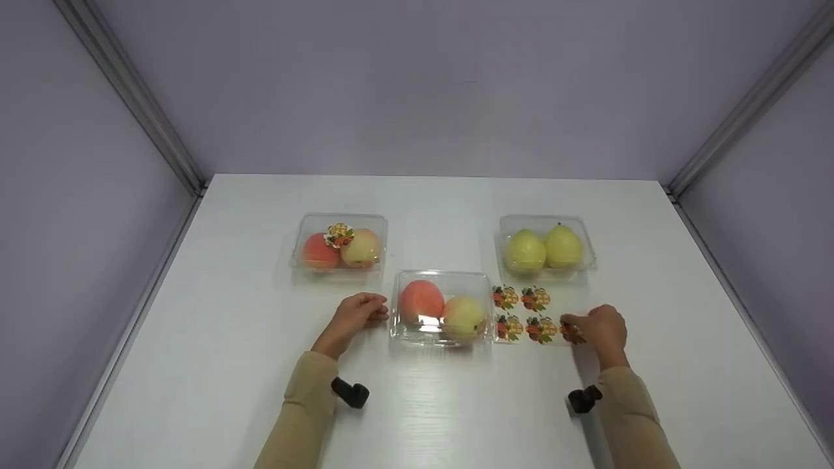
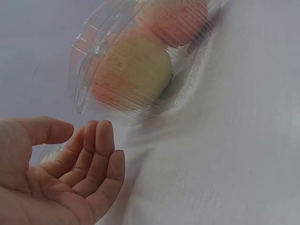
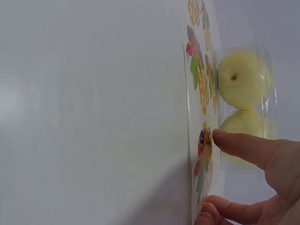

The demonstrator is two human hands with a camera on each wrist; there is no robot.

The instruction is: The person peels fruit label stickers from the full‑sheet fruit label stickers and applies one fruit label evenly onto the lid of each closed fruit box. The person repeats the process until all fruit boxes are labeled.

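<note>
A clear plastic box [image 1: 440,277] holding a reddish peach [image 1: 422,299] and a yellowish one [image 1: 464,317] stands before me, lid down. My left hand [image 1: 360,314] is just left of it, fingers loosely bent and apart from the box; the left wrist view shows nothing in that hand [image 2: 70,173]. On the table to the box's right lies a sheet of fruit-print stickers [image 1: 535,312]. At the sheet's right end, my right hand [image 1: 603,329] is over a sticker [image 1: 572,331]. In the right wrist view, the thumb and fingers are spread at opposite ends of this sticker [image 3: 205,161].
Back left, another clear box [image 1: 313,221] holds two peaches and bears a fruit sticker [image 1: 339,235] on its lid. A clear box [image 1: 515,225] with two yellow-green pears [image 1: 525,251] stands behind the sticker sheet. Grey walls enclose the white table [image 1: 423,404] at the back and sides.
</note>
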